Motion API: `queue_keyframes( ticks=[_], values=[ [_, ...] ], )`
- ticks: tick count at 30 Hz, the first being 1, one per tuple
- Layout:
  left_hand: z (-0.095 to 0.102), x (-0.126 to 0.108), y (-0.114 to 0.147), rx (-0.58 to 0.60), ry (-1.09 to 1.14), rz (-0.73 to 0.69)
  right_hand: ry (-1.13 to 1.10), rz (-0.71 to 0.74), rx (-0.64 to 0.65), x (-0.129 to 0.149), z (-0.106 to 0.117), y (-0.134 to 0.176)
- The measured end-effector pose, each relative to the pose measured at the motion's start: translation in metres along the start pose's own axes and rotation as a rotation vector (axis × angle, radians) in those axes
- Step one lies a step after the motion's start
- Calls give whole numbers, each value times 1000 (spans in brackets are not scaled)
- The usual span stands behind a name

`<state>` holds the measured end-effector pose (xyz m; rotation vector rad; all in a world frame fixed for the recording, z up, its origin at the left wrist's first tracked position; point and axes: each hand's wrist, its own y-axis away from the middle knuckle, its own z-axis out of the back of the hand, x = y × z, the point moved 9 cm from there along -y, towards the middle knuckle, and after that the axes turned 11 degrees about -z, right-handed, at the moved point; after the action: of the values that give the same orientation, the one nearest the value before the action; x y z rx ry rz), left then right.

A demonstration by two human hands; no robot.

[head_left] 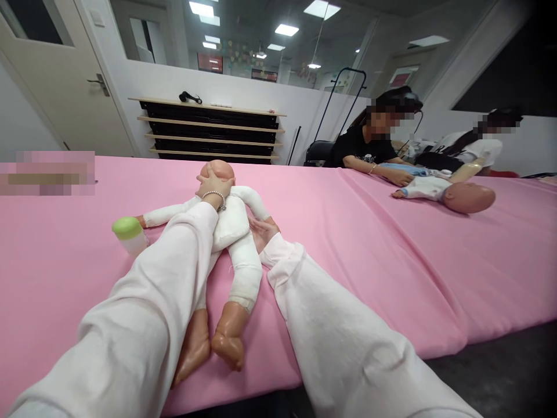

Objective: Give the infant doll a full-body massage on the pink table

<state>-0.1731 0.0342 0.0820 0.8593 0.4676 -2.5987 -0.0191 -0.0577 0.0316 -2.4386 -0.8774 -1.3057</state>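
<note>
While the left hand (214, 184) spreads its fingers over the smooth, rounded head (221, 169) of the doll (232, 220), the right hand (262, 232) lies unclenched, palm up, against its white cloth side. Doll's stretched out on the bench (274, 366), chunky glossy feet (228, 346) near the front edge, wrinkly pink cloth (369, 244) running wide to the right.

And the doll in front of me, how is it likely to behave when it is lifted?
The doll would probably sag, since its white torso looks like padded cloth. Its arms and legs may dangle, because that cloth continues along them. Its glossy feet look smooth and might slip.
</note>
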Motion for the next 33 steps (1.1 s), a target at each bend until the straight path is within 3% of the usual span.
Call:
queue_keyframes(
  ticks=[3, 9, 16, 28, 31, 33],
  values=[
    [-4, -4, -1, 19, -59, -6, -7, -6, 36, -3, 1, -3],
    [-12, -8, 0, 88, -130, -32, -16, -104, -9, -13, 12, -8],
    [-11, -6, -1, -3, -97, -63, 25, -119, 15, -14, 9, -7],
    [8, 7, 4, -86, 208, -24, -171, -29, 144, -8, 9, -12],
    [16, 1, 2, -109, 300, -46, -190, -39, 129, -10, 16, -13],
    [25, -12, 3, -131, 376, -108, -143, 27, 64, -5, 25, -15]
  ],
)
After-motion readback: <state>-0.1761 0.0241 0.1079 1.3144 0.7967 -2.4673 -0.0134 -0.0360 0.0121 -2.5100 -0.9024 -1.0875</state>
